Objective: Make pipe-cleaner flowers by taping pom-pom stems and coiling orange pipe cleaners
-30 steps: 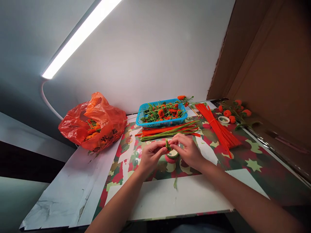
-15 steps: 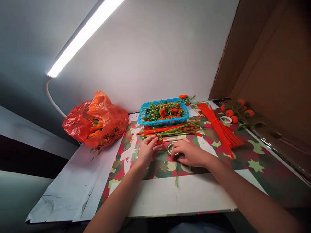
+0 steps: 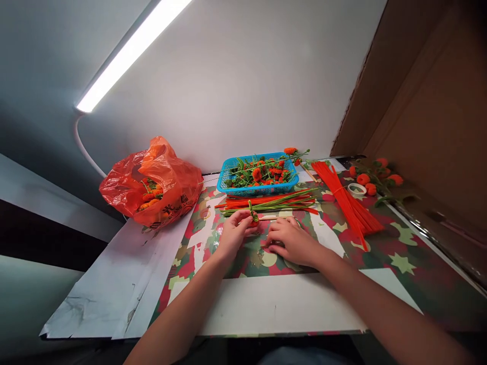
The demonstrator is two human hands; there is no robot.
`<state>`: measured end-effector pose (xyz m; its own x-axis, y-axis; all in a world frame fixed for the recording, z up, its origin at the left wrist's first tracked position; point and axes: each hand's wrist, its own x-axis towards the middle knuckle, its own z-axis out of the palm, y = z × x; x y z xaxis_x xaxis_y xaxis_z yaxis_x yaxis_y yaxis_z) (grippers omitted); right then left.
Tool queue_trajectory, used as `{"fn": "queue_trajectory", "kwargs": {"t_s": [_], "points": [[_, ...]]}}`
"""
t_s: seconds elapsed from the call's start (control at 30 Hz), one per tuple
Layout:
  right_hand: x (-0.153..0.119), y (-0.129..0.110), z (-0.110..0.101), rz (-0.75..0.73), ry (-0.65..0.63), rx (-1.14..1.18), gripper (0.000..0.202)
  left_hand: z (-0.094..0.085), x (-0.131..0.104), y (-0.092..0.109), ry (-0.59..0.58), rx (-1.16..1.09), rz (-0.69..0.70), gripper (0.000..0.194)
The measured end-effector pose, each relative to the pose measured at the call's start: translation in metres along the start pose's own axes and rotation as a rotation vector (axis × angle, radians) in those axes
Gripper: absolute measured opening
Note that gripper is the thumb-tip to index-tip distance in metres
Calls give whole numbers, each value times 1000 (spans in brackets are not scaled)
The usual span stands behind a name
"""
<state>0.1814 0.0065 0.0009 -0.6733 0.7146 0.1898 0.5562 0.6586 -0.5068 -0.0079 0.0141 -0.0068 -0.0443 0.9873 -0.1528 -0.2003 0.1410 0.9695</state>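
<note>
Between the thumb and fingers of my left hand [image 3: 234, 234] is a small orange fuzzy flower [image 3: 254, 223], its short green stem pointing up. My right hand [image 3: 291, 241] is just to the right, low over the patterned table cover, with its fingers curled toward the thumb. Whatever those fingers hold is hidden. Beyond both hands lie a bundle of green pipe cleaners [image 3: 274, 206] and some red-orange pipe cleaners [image 3: 247, 203]. A thin pale stick [image 3: 271, 218] lies just behind the fingers.
A blue basket [image 3: 258, 190] of orange flowers stands at the back. An orange plastic bag [image 3: 171, 175] with more flowers is on the left. To the right lie a red pipe-cleaner bundle [image 3: 348, 203], a white tape roll [image 3: 356, 190] and flowers [image 3: 363, 179]. A lamp [image 3: 133, 53] hangs above.
The dark green tape roll that was under my right fingers no longer shows there, nor does its loose tail. My left hand still has the flower. The view has shifted slightly.
</note>
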Motion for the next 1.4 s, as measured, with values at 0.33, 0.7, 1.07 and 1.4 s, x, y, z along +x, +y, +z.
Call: {"fn": "queue_trajectory", "kwargs": {"t_s": [0.33,0.7,1.07,1.4], "points": [[8,4,5,168,222,366,13,1,-3,0,-193,63,-194,21],[9,2,10,256,280,199,12,4,-11,-1,-335,247,-28,38],[10,5,11,242,308,125,6,7,-11,-5,-285,303,62,35],[8,4,11,216,315,118,10,4,-8,-10,-264,303,62,31]]}}
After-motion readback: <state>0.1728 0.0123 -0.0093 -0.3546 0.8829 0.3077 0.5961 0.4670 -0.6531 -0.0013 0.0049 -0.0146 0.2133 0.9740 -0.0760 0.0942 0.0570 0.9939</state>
